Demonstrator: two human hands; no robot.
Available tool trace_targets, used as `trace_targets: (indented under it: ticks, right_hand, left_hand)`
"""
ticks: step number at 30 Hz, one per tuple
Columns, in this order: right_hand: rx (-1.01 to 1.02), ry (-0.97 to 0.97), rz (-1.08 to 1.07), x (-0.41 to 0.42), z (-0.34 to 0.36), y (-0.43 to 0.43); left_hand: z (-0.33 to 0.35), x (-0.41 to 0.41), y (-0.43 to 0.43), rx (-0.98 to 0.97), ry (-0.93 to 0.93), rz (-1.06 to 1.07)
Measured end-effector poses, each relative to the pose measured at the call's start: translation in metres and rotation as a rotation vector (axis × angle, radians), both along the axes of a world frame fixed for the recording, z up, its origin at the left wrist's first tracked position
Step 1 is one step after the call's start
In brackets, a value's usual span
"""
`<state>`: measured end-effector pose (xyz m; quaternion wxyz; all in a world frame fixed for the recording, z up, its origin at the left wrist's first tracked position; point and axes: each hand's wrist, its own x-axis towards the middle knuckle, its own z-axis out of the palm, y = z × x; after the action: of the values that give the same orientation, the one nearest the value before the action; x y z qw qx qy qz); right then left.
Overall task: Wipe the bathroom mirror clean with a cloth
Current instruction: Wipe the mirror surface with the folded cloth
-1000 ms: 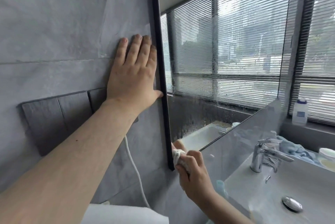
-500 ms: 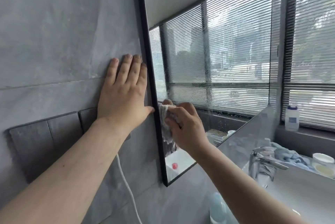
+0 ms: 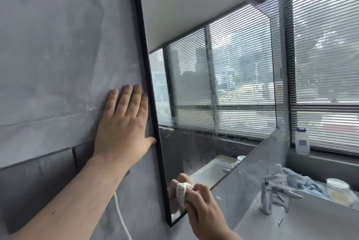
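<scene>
Grey bathroom wall (image 3: pixel 58 45) is filling the left of the view and carrying a tall, black-framed rectangular mirror (image 3: pixel 213 84). Nearest, the right hand (image 3: pixel 202 206) is curling its fingers round a small, bunched white cloth (image 3: pixel 182 191) and pressing it to the glass at the mirror's bottom left corner, just beside the frame. Above it, the left hand (image 3: pixel 122 123) is lying flat on the wall, fingers straight and together, thumb touching the frame's left edge. Wiping appears to be under way along that edge. Specks and streaks are showing farther right on the lower glass, so the next move is probably calling for firm strokes towards the bottom right. Beyond, a chrome tap (image 3: pixel 272 191) is standing over the grey sink (image 3: pixel 310 220).
</scene>
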<state>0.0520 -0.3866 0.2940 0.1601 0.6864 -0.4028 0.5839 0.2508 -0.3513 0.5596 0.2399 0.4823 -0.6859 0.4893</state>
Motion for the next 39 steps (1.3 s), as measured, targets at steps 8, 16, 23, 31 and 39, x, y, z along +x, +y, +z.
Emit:
trace_targets:
  ticks: [8, 16, 23, 31, 39]
  right_hand:
    - [0.016, -0.19, -0.063, 0.015, 0.046, 0.018]
    - [0.064, -0.745, 0.084, 0.003, 0.192, 0.013]
    - [-0.128, -0.878, 0.161, 0.005, 0.305, 0.036]
    - [0.072, -0.549, 0.176, 0.047, 0.334, 0.088]
    - [0.114, -0.412, 0.146, 0.056, 0.364, 0.14]
  left_hand:
    - [-0.002, 0.003, -0.001, 0.047, 0.056, -0.15]
    - [-0.004, 0.01, -0.011, -0.026, 0.069, -0.31]
    - [0.043, 0.013, -0.001, -0.103, 0.15, -0.415]
    - [0.093, 0.005, 0.063, 0.396, 0.716, -0.785]
    - [0.11, 0.003, 0.081, 0.675, 0.9, -0.996]
